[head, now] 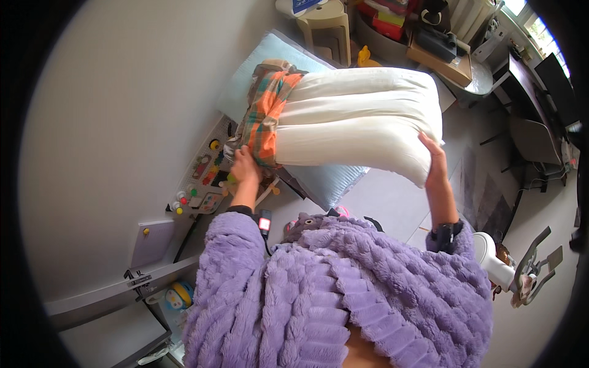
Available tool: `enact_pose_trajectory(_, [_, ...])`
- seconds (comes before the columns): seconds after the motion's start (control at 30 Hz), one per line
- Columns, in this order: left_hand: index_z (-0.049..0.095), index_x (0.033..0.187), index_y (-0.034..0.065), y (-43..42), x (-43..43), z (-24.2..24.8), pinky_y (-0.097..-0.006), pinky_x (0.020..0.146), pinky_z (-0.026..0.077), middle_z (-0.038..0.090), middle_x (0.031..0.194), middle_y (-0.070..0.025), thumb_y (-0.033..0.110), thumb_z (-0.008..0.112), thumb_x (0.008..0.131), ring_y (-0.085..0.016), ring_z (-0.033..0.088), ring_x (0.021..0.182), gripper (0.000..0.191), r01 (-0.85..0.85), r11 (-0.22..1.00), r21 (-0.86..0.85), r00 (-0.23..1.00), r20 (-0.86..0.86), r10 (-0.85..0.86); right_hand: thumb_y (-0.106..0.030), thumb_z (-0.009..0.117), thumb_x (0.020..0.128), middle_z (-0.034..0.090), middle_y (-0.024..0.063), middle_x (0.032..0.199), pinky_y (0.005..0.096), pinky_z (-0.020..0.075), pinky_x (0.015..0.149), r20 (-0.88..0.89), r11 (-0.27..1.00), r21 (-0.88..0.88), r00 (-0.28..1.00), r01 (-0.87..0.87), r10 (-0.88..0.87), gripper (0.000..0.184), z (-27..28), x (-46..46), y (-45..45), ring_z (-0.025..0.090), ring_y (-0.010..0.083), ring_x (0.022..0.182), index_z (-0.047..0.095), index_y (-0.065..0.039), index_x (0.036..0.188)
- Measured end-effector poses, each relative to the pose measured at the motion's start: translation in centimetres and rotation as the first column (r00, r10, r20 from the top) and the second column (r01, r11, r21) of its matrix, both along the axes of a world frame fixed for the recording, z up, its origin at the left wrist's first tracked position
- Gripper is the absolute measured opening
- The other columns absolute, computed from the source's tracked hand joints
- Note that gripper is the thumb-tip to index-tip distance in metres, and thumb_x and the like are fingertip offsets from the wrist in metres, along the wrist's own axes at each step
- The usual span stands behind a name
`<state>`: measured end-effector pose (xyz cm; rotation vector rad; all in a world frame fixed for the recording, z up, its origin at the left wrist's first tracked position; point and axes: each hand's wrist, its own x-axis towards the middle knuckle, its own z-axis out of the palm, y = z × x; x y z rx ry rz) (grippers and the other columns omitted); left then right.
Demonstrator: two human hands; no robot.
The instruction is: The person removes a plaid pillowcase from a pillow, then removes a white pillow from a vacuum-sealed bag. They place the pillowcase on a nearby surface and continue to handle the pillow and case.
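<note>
A white pillow [354, 115] with lengthwise channels is held up in front of me. Its left end sits inside a bunched plaid pillowcase [267, 119] in orange, green and brown. My left hand [246, 166] grips the near edge of the gathered plaid cloth. My right hand [434, 161] holds the pillow's near right corner, thumb on top and the other fingers hidden. Below the pillow lies a light blue quilted cushion or pad [322, 181], largely covered by it.
On the left wall hangs a pegboard [209, 172] with colourful toys. Stacked beige stools [324, 27] and a cardboard box [441, 60] stand at the far side. To the right are a desk chair [536, 138] and a white exercise machine [499, 271].
</note>
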<state>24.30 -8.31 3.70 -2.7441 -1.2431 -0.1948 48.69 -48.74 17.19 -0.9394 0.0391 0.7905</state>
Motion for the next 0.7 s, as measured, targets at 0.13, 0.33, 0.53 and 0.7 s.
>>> enact_pose_trajectory(0.13, [0.041, 0.107, 0.0137, 7.4, -1.8, 0.4, -0.0441, 0.063, 0.057, 0.060, 0.107, -0.0105, 0.019, 0.049, 0.095, -0.033, 0.069, 0.082, 0.015, -0.131, 0.990, 0.055, 0.984, -0.114, 0.136, -0.026, 0.060, 0.089, 0.064, 0.0167, 0.111, 0.0369, 0.0549, 0.082, 0.049, 0.988, -0.131, 0.996, 0.082, -0.076, 0.047, -2.0, 2.5, -3.5, 0.066, 0.0256, 0.096, 0.052, 0.001, 0.126])
enact_pose_trajectory(0.33, [0.055, 0.115, 0.0146, 12.4, -2.2, 0.7, -0.0501, 0.085, 0.048, 0.062, 0.116, -0.0155, 0.032, 0.047, 0.095, -0.040, 0.060, 0.107, 0.027, -0.448, 0.621, -0.643, 0.712, 0.163, 0.683, -0.028, 0.064, 0.086, 0.066, 0.0137, 0.106, 0.0313, 0.0541, 0.073, 0.141, 0.919, -0.387, 0.990, 0.073, -0.019, 0.047, -8.0, 4.1, -6.9, 0.067, 0.0205, 0.085, 0.058, 0.002, 0.121])
enact_pose_trajectory(0.53, [0.061, 0.110, 0.0109, 10.8, -0.1, 0.0, -0.0418, 0.089, 0.043, 0.062, 0.114, -0.0132, 0.037, 0.044, 0.096, -0.031, 0.057, 0.107, 0.035, -0.109, 0.365, -0.924, 0.878, 0.083, 0.471, -0.028, 0.066, 0.086, 0.067, 0.0107, 0.100, 0.0309, 0.0544, 0.070, -0.047, 0.859, -0.500, 0.994, -0.108, 0.097, 0.044, -13.4, 4.0, -7.8, 0.067, 0.0193, 0.080, 0.059, 0.002, 0.118])
enact_pose_trajectory(0.7, [0.060, 0.119, 0.0108, 9.4, 4.5, 0.6, -0.0432, 0.097, 0.039, 0.058, 0.125, -0.0081, 0.064, 0.044, 0.092, -0.027, 0.052, 0.117, 0.062, -0.040, 0.105, -0.994, 0.795, 0.032, 0.606, -0.027, 0.070, 0.085, 0.066, 0.0118, 0.099, 0.0323, 0.0551, 0.071, -0.095, 0.857, -0.500, 0.992, -0.120, 0.084, 0.048, -15.0, 2.7, -8.7, 0.067, 0.0193, 0.081, 0.057, 0.003, 0.120])
